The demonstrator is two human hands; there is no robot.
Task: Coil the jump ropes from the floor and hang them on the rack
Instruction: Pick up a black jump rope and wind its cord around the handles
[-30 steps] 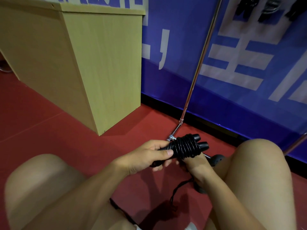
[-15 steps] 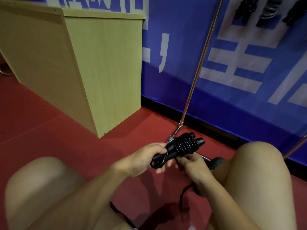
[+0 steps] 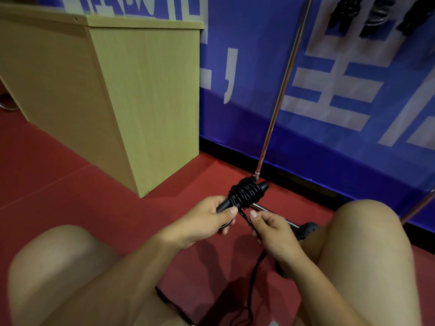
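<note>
A black jump rope [image 3: 246, 193] has its cord wound in tight turns around its two handles. My left hand [image 3: 207, 220] grips the handles' lower end. My right hand [image 3: 270, 228] sits just to the right, pinching the loose black cord [image 3: 255, 274], which trails down to the red floor between my knees. The metal rack's upright pole [image 3: 281, 90] rises behind the rope, and its base bar [image 3: 270, 211] runs along the floor. Several dark coiled ropes [image 3: 374, 12] hang at the top right.
A light wooden cabinet [image 3: 131, 90] stands on the red floor [image 3: 58, 175] to the left. A blue banner wall [image 3: 341, 102] lies straight ahead. My bare knees [image 3: 369, 231] frame the hands. A black rack caster [image 3: 309, 228] sits by my right knee.
My right hand has come off the wound bundle, moved lower right, and now pinches the loose cord. The bundle has tilted more upright in my left hand.
</note>
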